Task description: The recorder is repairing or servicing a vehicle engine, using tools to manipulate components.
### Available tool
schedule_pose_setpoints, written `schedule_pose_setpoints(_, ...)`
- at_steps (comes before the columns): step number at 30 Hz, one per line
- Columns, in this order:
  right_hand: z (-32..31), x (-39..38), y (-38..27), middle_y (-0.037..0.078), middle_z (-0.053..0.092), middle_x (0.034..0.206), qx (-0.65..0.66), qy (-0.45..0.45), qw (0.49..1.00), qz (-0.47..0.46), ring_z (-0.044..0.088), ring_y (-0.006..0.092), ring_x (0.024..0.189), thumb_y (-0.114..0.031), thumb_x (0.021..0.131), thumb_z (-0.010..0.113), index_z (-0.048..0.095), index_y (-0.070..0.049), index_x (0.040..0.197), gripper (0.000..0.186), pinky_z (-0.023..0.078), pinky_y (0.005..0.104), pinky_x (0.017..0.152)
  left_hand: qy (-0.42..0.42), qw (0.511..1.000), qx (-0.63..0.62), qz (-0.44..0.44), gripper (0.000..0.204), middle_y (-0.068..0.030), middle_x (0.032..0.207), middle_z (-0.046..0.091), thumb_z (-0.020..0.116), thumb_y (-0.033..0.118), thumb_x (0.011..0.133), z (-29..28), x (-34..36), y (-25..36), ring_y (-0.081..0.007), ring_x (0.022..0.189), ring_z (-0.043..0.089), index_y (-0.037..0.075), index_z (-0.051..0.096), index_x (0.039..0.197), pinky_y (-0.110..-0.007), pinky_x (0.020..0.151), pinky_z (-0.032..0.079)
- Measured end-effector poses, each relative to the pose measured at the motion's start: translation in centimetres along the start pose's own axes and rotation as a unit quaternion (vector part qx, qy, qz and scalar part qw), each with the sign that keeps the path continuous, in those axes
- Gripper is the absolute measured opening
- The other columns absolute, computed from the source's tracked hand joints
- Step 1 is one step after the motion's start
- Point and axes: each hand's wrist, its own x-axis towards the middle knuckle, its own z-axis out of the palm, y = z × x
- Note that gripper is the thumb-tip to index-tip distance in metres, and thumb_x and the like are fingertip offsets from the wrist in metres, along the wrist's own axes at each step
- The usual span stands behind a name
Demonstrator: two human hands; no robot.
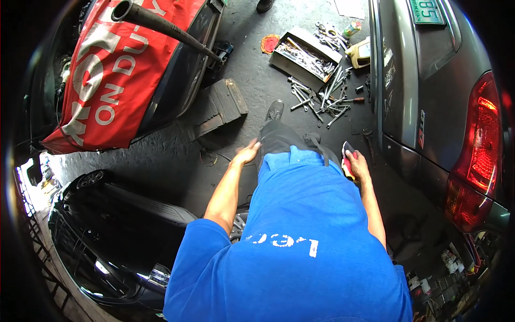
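Note:
My right hand [358, 165] hangs at my right side, closed around a small red, yellow and dark item [349, 170] with a pale edge. Its kind is hard to make out, as my fingers cover part of it. Beside my left thigh my left hand [248, 153] is empty, its fingers loosely stretched against the dark trousers [283, 137]. Ahead on the floor, spanners and sockets [330, 96] lie in a loose pile. Just behind them is an open metal toolbox [294, 67] full of more hand tools.
A grey car [413, 102] stands close on my right. At the left are a car under a red banner [120, 70], a long metal pipe [166, 29] and a dark wooden block [220, 107]. A black car [129, 225] is behind left. A yellowish jug [360, 52] stands by the toolbox.

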Motion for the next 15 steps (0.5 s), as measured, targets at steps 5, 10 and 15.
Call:
schedule_pose_setpoints(5,0.2,0.0,-0.1,0.017,0.062,0.078,0.102,0.012,0.994,-0.044,0.059,0.0228,0.073,-0.038,0.089,0.059,0.058,0.002,0.092,0.041,0.046,0.0373,0.068,0.128,0.989,-0.058,-0.038,0.053,-0.0214,0.125,0.059,0.049,0.045,0.095,-4.9,1.3,-5.9,-0.0291,0.122,0.053,0.001,0.059,0.123,-0.04,0.103,0.04)
schedule_pose_setpoints(10,-1.8,0.2,-1.6,0.007,0.063,0.072,0.328,-0.05,0.943,0.013,0.06,0.0144,0.059,-0.025,0.09,0.062,0.062,0.001,0.089,0.025,0.048,0.0286,0.053,0.189,0.952,-0.185,0.156,0.052,-0.0167,0.114,0.065,0.055,0.042,0.094,-11.5,-0.4,0.2,-0.0213,0.11,0.06,-0.002,0.059,0.121,-0.034,0.093,0.046)
schedule_pose_setpoints(15,-12.1,1.3,-9.7,-0.001,0.055,0.072,0.417,0.031,0.882,-0.218,0.051,0.0081,0.06,-0.033,0.094,0.059,0.062,-0.003,0.098,0.031,0.043,0.0228,0.051,0.273,0.862,-0.186,0.384,0.042,-0.0114,0.114,0.064,0.053,0.03,0.098,-22.3,-15.5,14.6,-0.0184,0.099,0.062,-0.002,0.055,0.126,-0.031,0.091,0.048)
